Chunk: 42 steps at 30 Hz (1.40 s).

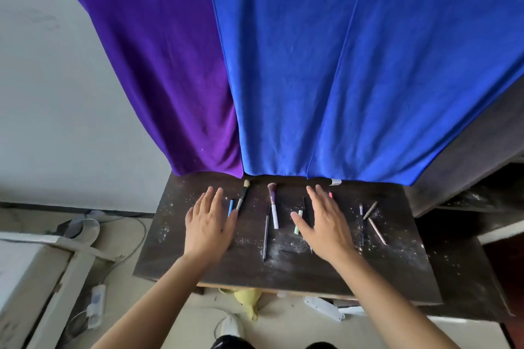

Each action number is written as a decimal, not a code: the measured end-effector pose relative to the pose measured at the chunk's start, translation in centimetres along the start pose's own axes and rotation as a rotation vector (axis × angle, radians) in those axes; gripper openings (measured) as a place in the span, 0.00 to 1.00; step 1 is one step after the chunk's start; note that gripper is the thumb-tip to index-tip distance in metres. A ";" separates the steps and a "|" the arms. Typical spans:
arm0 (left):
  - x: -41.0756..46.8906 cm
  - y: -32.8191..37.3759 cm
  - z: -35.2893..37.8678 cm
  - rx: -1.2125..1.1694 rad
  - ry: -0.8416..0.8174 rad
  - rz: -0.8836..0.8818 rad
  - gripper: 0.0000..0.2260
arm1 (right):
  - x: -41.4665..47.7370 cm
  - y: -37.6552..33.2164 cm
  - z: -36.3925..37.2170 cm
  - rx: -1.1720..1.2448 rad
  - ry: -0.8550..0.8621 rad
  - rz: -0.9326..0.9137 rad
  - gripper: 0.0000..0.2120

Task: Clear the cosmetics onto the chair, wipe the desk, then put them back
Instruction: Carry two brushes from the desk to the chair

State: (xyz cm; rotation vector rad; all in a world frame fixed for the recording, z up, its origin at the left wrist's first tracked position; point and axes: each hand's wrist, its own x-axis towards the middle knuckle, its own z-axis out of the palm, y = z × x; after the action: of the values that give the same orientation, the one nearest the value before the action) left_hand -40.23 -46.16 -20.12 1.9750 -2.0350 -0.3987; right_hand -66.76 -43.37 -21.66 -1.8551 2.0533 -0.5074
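Note:
A dark wooden desk dusted with white specks carries several cosmetics. A small blue stick and a tan-tipped brush lie left of centre. A pink-bristled brush with a white handle and a thin dark pencil lie in the middle. A green stick sits by my right thumb. Two beige pencils and a dark liner lie at the right. My left hand hovers flat and open beside the blue stick. My right hand is spread open over a pink item, mostly hiding it.
Purple cloth and blue cloth hang behind the desk. A power strip and cables lie on the floor at the left beside a white box. A yellow cloth lies under the desk's front edge.

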 end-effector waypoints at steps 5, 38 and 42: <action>4.3 -2.9 2.3 0.016 -0.163 -0.005 0.29 | 2.3 -1.6 3.5 -0.005 -0.047 0.115 0.37; 6.9 -5.0 14.1 -0.006 -0.269 -0.211 0.20 | 4.3 -0.8 14.4 0.037 -0.263 0.332 0.24; 7.1 -4.5 14.5 -0.075 -0.249 -0.290 0.17 | 5.7 -1.6 15.7 0.071 -0.281 0.338 0.14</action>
State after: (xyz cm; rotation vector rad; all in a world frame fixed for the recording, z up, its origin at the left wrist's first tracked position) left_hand -41.83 -53.33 -35.14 2.2753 -1.8350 -0.8085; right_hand -58.64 -49.87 -34.78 -1.4063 2.0635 -0.2133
